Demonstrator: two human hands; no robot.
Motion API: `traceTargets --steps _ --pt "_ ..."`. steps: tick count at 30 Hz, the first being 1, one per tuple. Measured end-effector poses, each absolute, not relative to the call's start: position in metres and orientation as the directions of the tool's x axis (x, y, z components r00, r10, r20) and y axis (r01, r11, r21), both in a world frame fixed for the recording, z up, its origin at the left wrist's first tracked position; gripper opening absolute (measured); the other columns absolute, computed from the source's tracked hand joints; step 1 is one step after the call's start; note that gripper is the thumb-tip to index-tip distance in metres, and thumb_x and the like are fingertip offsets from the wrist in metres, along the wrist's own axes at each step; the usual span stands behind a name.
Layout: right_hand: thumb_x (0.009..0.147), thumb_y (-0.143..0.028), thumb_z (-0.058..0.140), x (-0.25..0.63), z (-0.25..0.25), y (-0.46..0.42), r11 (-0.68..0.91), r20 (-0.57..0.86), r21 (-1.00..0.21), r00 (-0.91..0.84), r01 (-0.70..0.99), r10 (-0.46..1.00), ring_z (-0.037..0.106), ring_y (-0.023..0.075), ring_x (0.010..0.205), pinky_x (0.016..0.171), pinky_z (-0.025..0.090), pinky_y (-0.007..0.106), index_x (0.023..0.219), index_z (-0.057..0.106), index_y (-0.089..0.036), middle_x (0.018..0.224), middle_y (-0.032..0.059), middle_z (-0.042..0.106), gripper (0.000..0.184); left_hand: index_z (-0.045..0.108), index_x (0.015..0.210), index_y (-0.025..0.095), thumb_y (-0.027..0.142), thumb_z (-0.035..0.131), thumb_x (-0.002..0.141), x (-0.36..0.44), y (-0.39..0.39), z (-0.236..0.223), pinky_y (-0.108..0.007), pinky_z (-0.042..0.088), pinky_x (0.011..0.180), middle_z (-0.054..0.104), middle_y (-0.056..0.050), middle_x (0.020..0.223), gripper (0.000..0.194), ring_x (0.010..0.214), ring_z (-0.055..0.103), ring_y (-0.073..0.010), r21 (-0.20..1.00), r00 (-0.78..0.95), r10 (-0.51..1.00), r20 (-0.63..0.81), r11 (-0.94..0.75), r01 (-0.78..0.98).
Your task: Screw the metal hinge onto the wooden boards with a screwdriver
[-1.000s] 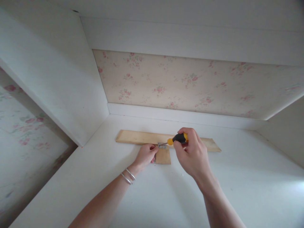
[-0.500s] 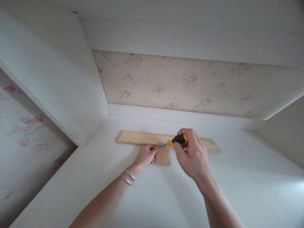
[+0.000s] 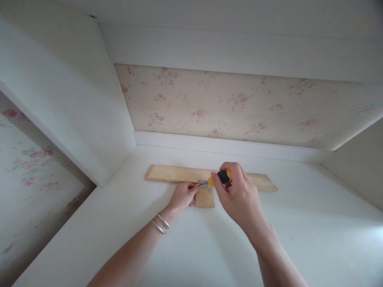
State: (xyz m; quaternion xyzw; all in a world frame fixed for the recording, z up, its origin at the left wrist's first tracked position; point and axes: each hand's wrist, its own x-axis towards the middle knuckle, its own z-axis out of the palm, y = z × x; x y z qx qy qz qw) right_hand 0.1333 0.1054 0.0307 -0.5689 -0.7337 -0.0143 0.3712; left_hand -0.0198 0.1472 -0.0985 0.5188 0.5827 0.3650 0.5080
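A long pale wooden strip [image 3: 173, 174] lies across the white shelf [image 3: 185, 247]. A small wooden block [image 3: 205, 197] sits against its near edge, joined by a small metal bracket [image 3: 204, 183]. My right hand [image 3: 236, 195] is closed round a yellow-and-black screwdriver [image 3: 220, 177], whose tip rests on the bracket. My left hand [image 3: 182, 196], fingers curled, pinches at the left side of the bracket and block. Two silver bangles [image 3: 160, 223] circle my left wrist.
White cabinet walls rise on the left [image 3: 68, 103] and right. Floral wallpaper [image 3: 227, 103] covers the back panel above a white ledge [image 3: 227, 145]. A white board [image 3: 239, 48] runs overhead.
My right hand and the screwdriver have slid slightly left, closer to the bracket. My left hand and the wood have stayed put.
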Motion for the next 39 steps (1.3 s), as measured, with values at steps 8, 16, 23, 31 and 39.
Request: traceTargets --steps 8,16,23,31,39 --pt "0.086 -0.040 0.054 0.1325 0.0319 0.1045 0.298 0.547 -0.415 -0.026 0.860 0.837 0.056 0.0128 0.060 0.055 0.038 0.026 0.103 0.044 -0.024 0.094 -0.0002 0.062 0.025 0.056 0.065 0.016 0.040 0.051 0.085 -0.0199 0.1464 -0.0969 -0.020 0.030 0.035 0.050 0.003 0.047 0.031 0.037 0.044 -0.0089 0.955 0.065 0.977 -0.205 0.185 0.232" --pt "0.082 -0.029 0.054 0.1343 0.0308 0.1062 0.266 0.569 -0.383 0.000 0.885 0.822 0.054 0.0128 0.058 0.053 0.034 0.026 0.100 0.044 -0.023 0.094 0.0003 0.060 0.021 0.058 0.068 0.016 0.042 0.051 0.085 -0.0205 0.1494 -0.1034 -0.020 0.030 0.035 0.050 0.003 0.048 0.032 0.038 0.044 -0.0089 0.949 0.071 0.975 -0.209 0.185 0.254" --pt "0.085 -0.041 0.053 0.1323 0.0339 0.1020 0.274 0.570 -0.348 -0.029 0.897 0.821 0.057 0.0139 0.065 0.051 0.033 0.026 0.106 0.045 -0.025 0.103 0.0006 0.059 0.028 0.056 0.066 0.016 0.043 0.050 0.085 -0.0202 0.1485 -0.1025 -0.019 0.031 0.036 0.050 0.003 0.047 0.034 0.038 0.045 -0.0088 0.948 0.065 0.977 -0.206 0.182 0.260" --pt "0.080 -0.029 0.057 0.1321 0.0328 0.1029 0.281 0.572 -0.337 -0.042 0.899 0.819 0.058 0.0142 0.070 0.053 0.036 0.026 0.106 0.044 -0.025 0.110 -0.0008 0.057 0.030 0.059 0.069 0.015 0.040 0.052 0.084 -0.0197 0.1476 -0.0992 -0.019 0.029 0.035 0.050 0.003 0.048 0.030 0.037 0.043 -0.0088 0.951 0.059 0.976 -0.207 0.187 0.246" --pt "0.087 -0.037 0.053 0.1300 0.0310 0.1046 0.240 0.562 -0.345 -0.004 0.907 0.827 0.050 0.0103 0.053 0.049 0.028 0.025 0.097 0.046 -0.024 0.093 -0.0037 0.059 0.018 0.057 0.068 0.016 0.040 0.051 0.084 -0.0198 0.1470 -0.0980 -0.018 0.029 0.035 0.049 0.004 0.047 0.029 0.037 0.043 -0.0086 0.950 0.056 0.976 -0.211 0.191 0.249"
